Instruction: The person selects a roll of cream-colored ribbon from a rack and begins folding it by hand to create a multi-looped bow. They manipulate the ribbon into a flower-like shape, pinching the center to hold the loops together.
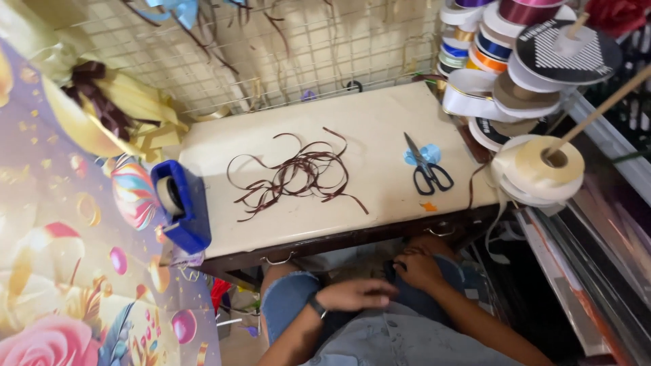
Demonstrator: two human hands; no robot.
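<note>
Two hands in lap, left hand (356,295) flat, empty; right hand (419,268) curled, contents unclear; nearest, brown ribbon tangle (295,177): light, limp, best lifted mid-bunch.

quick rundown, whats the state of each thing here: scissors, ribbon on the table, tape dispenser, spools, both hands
scissors: closed, lying flat on the table
brown ribbon: loose, tangled, cut strands
blue tape dispenser: at the table's left edge, roll loaded
ribbon spools: stacked on rods at right, one cream end hanging down
left hand: on the lap, empty
right hand: at the lap, grip unclear
</note>
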